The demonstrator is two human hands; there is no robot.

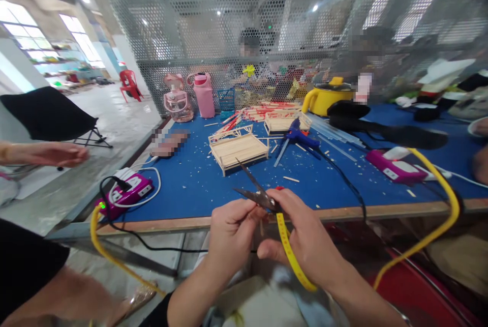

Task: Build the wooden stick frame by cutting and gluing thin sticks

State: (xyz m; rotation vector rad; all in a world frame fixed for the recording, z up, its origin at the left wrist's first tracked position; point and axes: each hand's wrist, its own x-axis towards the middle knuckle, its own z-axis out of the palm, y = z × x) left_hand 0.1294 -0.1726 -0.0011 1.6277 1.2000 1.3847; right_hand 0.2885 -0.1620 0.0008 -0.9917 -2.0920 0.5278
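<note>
In front of the table edge, my right hand [310,238] is closed round a pair of scissors [263,199]. Their dark blades stand apart and point toward the table. A yellow strip with markings like a tape measure [285,250] runs along the handle and loops below the hand. My left hand [234,230] is closed in a pinch beside the scissors' pivot; its fingers hide what they hold. Beyond the blades sits a small bed-like frame of wooden sticks [240,150], with a second stick frame [285,122] behind it.
A blue glue gun [299,136] lies near clear glue sticks [335,131] and a heap of red-tipped sticks [267,111]. Purple power strips [131,192] [396,167] with cords sit at both sides. Behind are a yellow pot [328,99], pink bottles [204,95] and a mesh panel. Another person's hand [49,155] shows at left.
</note>
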